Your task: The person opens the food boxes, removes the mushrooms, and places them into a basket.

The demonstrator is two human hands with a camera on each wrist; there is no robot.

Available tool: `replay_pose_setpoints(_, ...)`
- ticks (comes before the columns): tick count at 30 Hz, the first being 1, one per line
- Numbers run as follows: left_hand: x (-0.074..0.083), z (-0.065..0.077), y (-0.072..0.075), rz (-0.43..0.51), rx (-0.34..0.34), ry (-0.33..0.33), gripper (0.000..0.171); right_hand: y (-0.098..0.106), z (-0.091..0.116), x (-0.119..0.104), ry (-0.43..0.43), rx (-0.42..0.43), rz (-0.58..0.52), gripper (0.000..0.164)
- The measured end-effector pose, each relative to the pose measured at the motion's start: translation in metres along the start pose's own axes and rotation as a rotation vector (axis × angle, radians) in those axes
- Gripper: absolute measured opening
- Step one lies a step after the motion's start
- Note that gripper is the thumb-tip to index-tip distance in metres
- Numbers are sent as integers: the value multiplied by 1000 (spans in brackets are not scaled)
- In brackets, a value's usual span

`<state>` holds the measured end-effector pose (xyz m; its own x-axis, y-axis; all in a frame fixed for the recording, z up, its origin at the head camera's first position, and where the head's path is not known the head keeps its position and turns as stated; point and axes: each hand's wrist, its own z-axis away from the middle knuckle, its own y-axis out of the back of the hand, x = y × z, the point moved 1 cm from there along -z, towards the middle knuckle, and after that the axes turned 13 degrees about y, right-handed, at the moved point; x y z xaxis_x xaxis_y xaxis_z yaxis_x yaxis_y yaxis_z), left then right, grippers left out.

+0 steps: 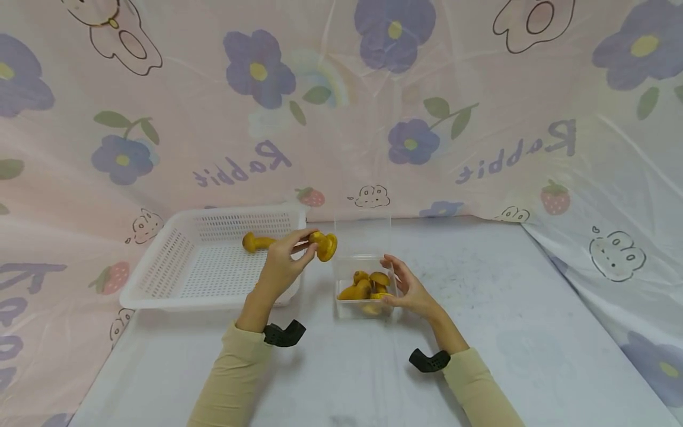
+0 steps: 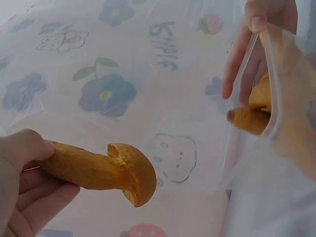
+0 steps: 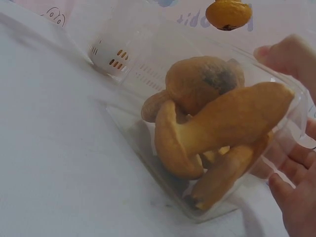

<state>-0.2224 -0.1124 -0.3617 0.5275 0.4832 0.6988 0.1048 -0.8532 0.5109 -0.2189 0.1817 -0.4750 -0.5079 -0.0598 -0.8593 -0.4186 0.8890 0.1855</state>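
My left hand pinches a yellow-brown mushroom by its stem, in the air between the white basket and a clear plastic box. In the left wrist view, that mushroom's cap points away from the fingers. The right hand grips the right side of the box, with the thumb at its rim. Several mushrooms lie piled inside, seen through the clear wall in the right wrist view. The box's transparent lid stands raised at the back.
On the left stands a white perforated basket, with a mushroom in it partly behind my left hand. Both rest on a white table surface. A patterned cloth hangs behind the table.
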Motion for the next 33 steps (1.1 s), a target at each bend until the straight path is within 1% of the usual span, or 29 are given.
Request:
replay_pose_setpoints(6, -10, 1, 12, 3, 41, 15, 33, 0, 0, -1, -5, 1, 13, 91)
replay_pose_setpoints(11, -16, 4, 21, 2, 73, 31, 33, -1, 1, -1, -5, 0, 2, 91)
replay_pose_setpoints(16, -24, 4, 30, 7, 119, 46, 31, -1, 1, -1, -7, 2, -14, 91)
replay_pose_setpoints(22, -34, 6, 39, -12, 170, 54, 28, -1, 0, -1, -10, 5, -18, 91)
replay_pose_setpoints(28, -49, 10, 45, -15, 186, 97, 31, -1, 0, 0, -7, 5, -20, 92)
replay_pose_setpoints(33, -55, 12, 47, -32, 186, 114, 30, -1, 0, 0, -8, 5, -19, 92)
